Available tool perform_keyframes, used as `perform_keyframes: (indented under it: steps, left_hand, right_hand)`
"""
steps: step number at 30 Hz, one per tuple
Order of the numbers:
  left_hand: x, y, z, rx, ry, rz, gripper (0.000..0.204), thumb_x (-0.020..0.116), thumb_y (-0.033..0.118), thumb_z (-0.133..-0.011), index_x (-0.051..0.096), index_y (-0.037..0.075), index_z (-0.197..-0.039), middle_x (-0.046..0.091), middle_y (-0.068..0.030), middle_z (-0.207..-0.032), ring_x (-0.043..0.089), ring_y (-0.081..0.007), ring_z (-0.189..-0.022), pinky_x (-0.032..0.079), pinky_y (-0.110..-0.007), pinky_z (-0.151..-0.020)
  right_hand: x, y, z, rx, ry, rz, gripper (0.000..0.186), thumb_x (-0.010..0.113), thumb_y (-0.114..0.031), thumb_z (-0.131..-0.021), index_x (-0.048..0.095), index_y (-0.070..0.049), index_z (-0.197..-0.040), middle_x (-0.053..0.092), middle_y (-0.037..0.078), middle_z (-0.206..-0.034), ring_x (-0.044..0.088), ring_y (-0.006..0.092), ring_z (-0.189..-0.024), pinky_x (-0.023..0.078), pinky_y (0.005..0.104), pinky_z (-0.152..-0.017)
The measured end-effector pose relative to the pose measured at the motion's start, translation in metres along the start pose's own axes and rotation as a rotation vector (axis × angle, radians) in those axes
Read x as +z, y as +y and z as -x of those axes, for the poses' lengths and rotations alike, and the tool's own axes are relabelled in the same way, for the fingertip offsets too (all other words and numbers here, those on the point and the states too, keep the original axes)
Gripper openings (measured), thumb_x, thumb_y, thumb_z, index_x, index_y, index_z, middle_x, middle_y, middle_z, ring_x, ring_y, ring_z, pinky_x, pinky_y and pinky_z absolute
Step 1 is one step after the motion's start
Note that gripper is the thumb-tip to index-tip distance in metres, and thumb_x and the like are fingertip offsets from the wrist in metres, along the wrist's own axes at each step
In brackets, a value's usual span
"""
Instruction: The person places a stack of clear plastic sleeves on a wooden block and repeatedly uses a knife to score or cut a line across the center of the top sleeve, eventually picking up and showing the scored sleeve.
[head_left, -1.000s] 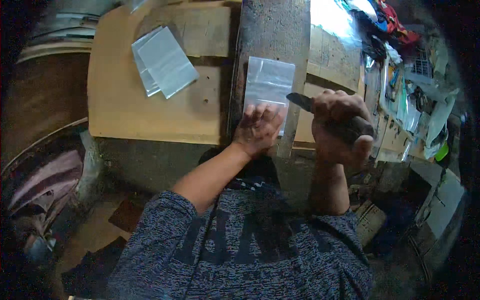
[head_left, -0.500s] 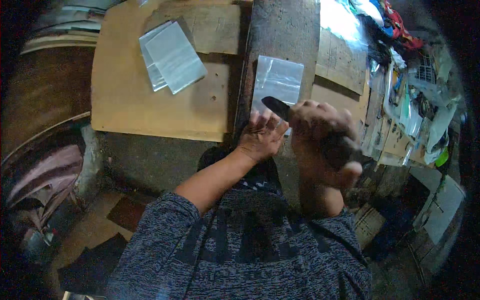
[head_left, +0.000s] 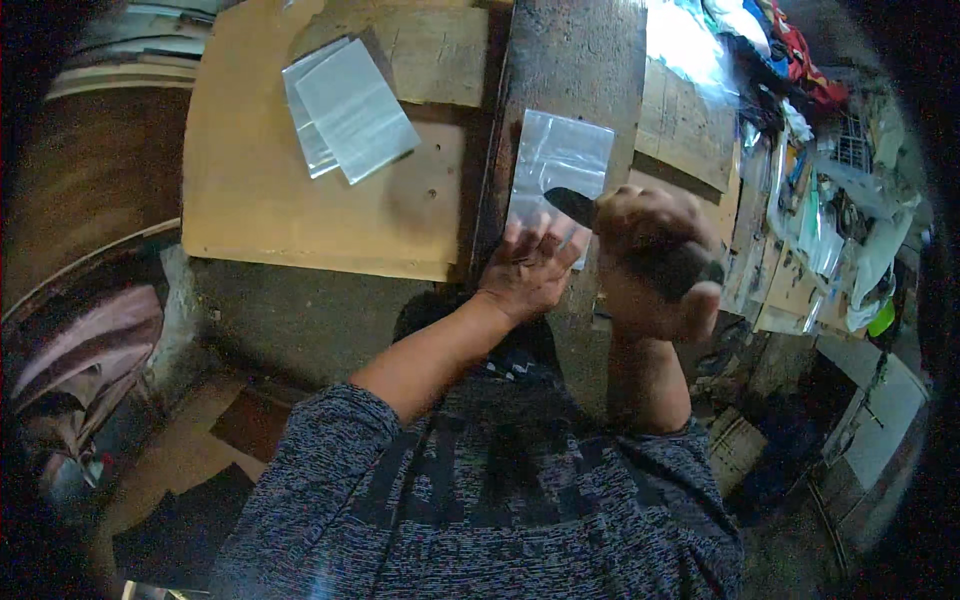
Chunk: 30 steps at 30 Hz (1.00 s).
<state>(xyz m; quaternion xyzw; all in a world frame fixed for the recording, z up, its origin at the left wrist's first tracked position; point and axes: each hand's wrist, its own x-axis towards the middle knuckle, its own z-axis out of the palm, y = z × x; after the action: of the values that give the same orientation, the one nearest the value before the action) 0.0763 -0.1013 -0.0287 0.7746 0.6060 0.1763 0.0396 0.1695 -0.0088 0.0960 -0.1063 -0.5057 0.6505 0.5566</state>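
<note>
A stack of clear plastic bags (head_left: 563,150) lies on the dark wooden plank (head_left: 572,60) in front of me. My left hand (head_left: 528,270) rests on the near end of that stack, fingers spread and pressed down. Just to the right, my right hand (head_left: 660,255) is raised above the plank's edge and closed round a knife. The knife's dark, rounded blade (head_left: 571,206) points left over the bags, close to my left fingertips. Motion smears the right hand a little, and its fingers hide most of the handle.
On the tan board (head_left: 320,230) to the left lies another pile of clear plastic bags (head_left: 358,112). Cardboard (head_left: 685,130) covers the surface right of the plank. Farther right is a clutter of plastic wrap (head_left: 825,235) and cloth (head_left: 790,50). A curved chair (head_left: 95,345) stands at left.
The right hand and knife have shifted slightly right, bringing the blade over the bags. My left hand stays on the stack, its fingers a little more spread.
</note>
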Motion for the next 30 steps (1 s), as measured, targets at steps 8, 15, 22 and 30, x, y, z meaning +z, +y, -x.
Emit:
perform_keyframes:
  steps: [8, 15, 22, 30]
  left_hand:
    - [-0.005, -0.001, -0.004, 0.016, 0.045, -0.019, 0.053, 0.059, 0.03, -0.075, 0.05, 0.016, -0.125, 0.047, -0.0071, -0.118, 0.04, -0.0261, -0.114, 0.029, -0.045, -0.094]
    - [-0.004, 0.002, -0.008, -0.014, 0.097, 0.001, 0.053, 0.065, 0.027, -0.071, 0.053, 0.018, -0.121, 0.05, -0.0033, -0.114, 0.044, -0.0239, -0.111, 0.033, -0.042, -0.09]
    - [-0.007, 0.002, -0.005, -0.013, 0.06, -0.018, 0.057, 0.065, 0.025, -0.071, 0.052, 0.02, -0.126, 0.049, -0.004, -0.116, 0.044, -0.0241, -0.111, 0.034, -0.042, -0.09]
    - [-0.011, 0.0, 0.016, 0.023, 0.056, 0.138, 0.042, 0.058, 0.021, -0.076, 0.058, 0.016, -0.117, 0.051, -0.0039, -0.112, 0.046, -0.0222, -0.109, 0.033, -0.038, -0.091]
  right_hand:
    - [-0.005, -0.017, 0.004, 0.076, 0.162, 0.001, 0.061, 0.064, -0.059, -0.072, 0.052, -0.004, -0.096, 0.043, 0.006, -0.079, 0.041, 0.023, -0.076, 0.034, 0.0377, -0.069]
    - [-0.01, -0.027, 0.003, 0.108, 0.236, 0.123, 0.065, 0.067, -0.062, -0.069, 0.052, -0.003, -0.093, 0.042, 0.006, -0.076, 0.041, 0.0218, -0.071, 0.034, 0.0361, -0.063]
    - [-0.021, -0.029, 0.012, 0.037, 0.256, 0.122, 0.061, 0.059, -0.062, -0.076, 0.048, -0.003, -0.087, 0.04, 0.006, -0.072, 0.039, 0.0209, -0.065, 0.032, 0.0357, -0.062]
    - [-0.012, -0.03, 0.008, 0.06, 0.283, 0.146, 0.062, 0.057, -0.062, -0.077, 0.048, -0.001, -0.088, 0.043, 0.008, -0.074, 0.041, 0.0214, -0.067, 0.034, 0.0363, -0.065]
